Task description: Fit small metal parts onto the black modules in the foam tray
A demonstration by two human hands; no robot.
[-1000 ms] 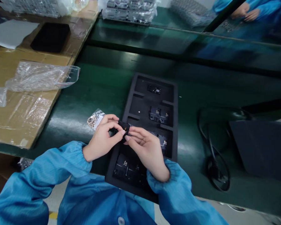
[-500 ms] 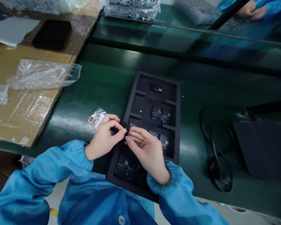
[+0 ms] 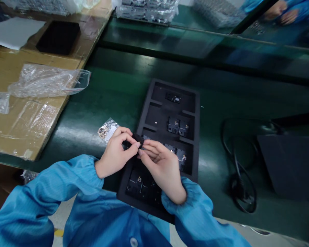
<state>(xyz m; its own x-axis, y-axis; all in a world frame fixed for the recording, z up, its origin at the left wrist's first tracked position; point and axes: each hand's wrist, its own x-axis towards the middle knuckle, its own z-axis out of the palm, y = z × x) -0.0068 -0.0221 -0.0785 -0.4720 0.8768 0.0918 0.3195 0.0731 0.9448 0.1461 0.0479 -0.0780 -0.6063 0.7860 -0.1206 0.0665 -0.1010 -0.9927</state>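
Between my two hands is a small black electronic part, held over the left side of a black foam tray. My left hand pinches it with thumb and forefinger. The fingertips of my right hand close on its other edge; they partly hide it. Circuit boards lie in the tray's compartments, and a single board sits in the far one. Just beyond my left hand lies a small clear bag of tiny metal parts.
Cardboard covers the left side, bearing an empty plastic bag and a black foam block. To the right are a coiled black cable and a dark panel. Across the bench, another person's hands show.
The view has shifted very slightly. My hands keep the same grip on the black part; the other person's hands have moved a little.
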